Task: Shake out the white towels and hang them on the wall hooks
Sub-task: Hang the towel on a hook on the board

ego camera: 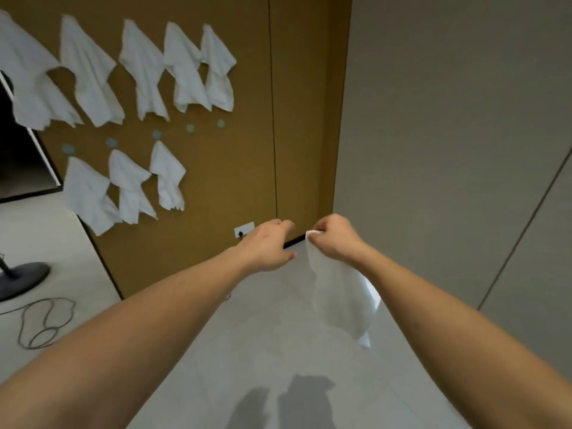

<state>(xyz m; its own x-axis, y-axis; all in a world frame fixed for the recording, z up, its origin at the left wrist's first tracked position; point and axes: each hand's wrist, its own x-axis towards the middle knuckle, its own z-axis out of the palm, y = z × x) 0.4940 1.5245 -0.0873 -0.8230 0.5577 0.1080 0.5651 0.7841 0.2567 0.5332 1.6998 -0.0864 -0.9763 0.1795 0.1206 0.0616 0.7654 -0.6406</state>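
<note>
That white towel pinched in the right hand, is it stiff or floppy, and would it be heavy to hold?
Probably floppy: the white towel hangs limp in folds below the right hand, which pinches only one corner. Likely light, since that small pinch carries all of it. It would probably drape rather than keep its shape, like the hung towels on the brown wall.

A single wide-angle view looked forward and down from the person's head, facing a corner where the brown wall met a grey one. The floor filled the lower frame. Both forearms reached in from the bottom edge, close to the lens, right of the brown wall.
</note>
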